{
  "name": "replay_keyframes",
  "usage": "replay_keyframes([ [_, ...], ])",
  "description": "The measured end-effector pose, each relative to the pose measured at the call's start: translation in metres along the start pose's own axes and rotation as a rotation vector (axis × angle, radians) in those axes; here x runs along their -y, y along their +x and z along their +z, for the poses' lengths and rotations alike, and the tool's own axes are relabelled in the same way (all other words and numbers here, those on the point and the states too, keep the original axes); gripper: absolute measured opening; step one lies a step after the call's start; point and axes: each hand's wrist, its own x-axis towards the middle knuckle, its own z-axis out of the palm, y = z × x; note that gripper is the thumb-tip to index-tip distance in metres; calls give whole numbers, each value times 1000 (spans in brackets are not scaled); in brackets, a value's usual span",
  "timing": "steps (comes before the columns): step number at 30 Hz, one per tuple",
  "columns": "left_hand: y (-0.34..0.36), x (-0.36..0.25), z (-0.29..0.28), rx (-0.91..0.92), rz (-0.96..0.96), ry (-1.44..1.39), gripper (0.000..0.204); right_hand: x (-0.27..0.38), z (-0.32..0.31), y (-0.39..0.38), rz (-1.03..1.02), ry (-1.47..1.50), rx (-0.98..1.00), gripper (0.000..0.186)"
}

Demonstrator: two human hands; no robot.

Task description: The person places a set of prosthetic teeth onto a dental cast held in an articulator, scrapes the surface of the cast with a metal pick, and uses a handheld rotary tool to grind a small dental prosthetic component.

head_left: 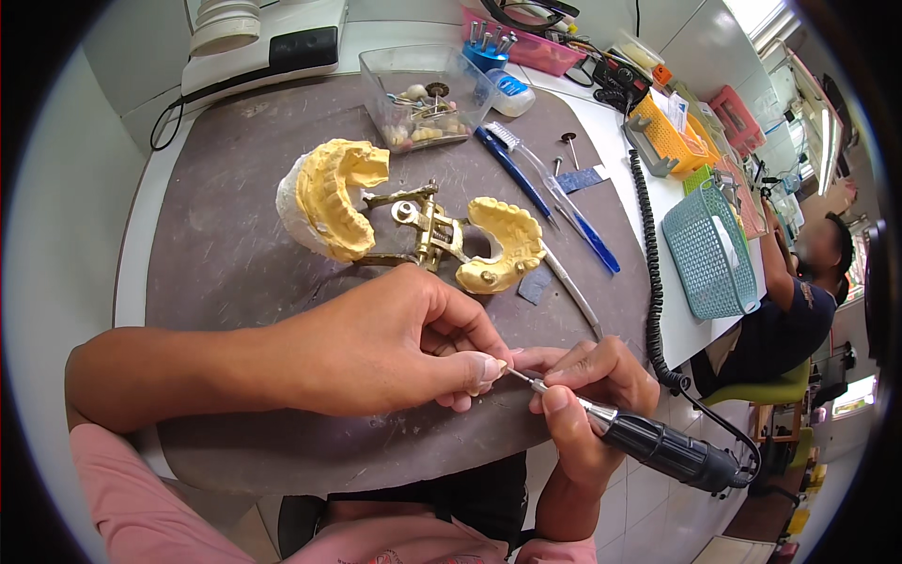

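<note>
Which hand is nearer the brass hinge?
Left. The left hand is just on the person's side of the hinge; the right hand, gripping the handpiece, is farther off, to the hinge's right and closer to the person.

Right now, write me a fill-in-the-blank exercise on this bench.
1. The right hand holds a handpiece coloured silver and ____.
2. The left hand pinches a small piece between its index finger and its ____.
3. The yellow dental casts on the work surface, counted together, number ____.

Missing words: black; thumb; two.
</note>
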Motion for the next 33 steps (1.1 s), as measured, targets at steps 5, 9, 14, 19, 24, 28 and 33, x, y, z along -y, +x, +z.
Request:
replay_keyframes([
  [5, 0, 0, 0, 3, -4, -9, 28, 2, 5, 1, -8, -76, 17, 11],
  [9, -1, 0, 0, 2, -3, -11, 28, 0, 4, 0, -16, -145, 15, 11],
  [14, 0, 2, 1, 8, 21, -23, 27, -4, 1, -2, -86, -59, 29, 9],
  [19, -2, 6, 11, -129, 128, 154, 24, -4, -2, -3, -108, 23, -160, 10],
  [24, -7, 15, 15, -361, 824, 1279, 23, -5, 1, -1, -98, 26, -183, 10],
  [28, -2, 15, 16, -367, 786, 1234, 17, -5, -2, -2, -117, 22, -175, 10],
  [33, -2, 10, 23, -187, 170, -122, 15, 2, 0, -3, -63, -4, -218, 17],
])
